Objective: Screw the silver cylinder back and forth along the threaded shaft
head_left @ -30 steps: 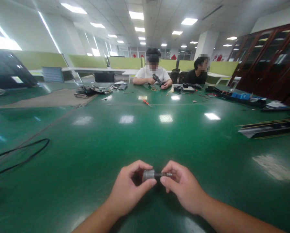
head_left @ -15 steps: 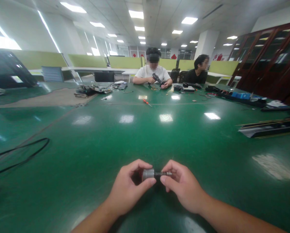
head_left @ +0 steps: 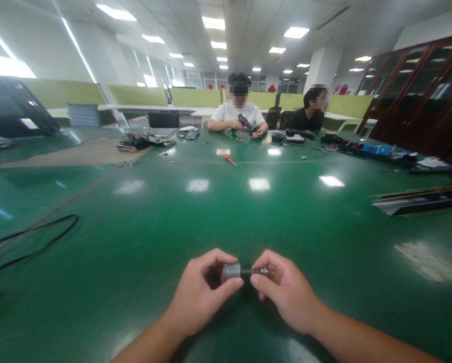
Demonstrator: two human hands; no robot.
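My left hand (head_left: 199, 297) pinches a small grey metal cylinder (head_left: 231, 271) between thumb and forefinger, just above the green table (head_left: 226, 212). A thin dark threaded rod (head_left: 254, 271) sticks out of the cylinder's right end, and my right hand (head_left: 282, 292) is closed on that rod with its fingertips. Both hands meet near the table's front edge, low in the middle of the view.
A black cable (head_left: 33, 242) loops at the left. A red-handled screwdriver (head_left: 229, 160) lies mid-table. Long dark rails (head_left: 418, 201) lie at the right. Two people sit at the far side, one holding a power tool (head_left: 244, 122), with tools and parts around them.
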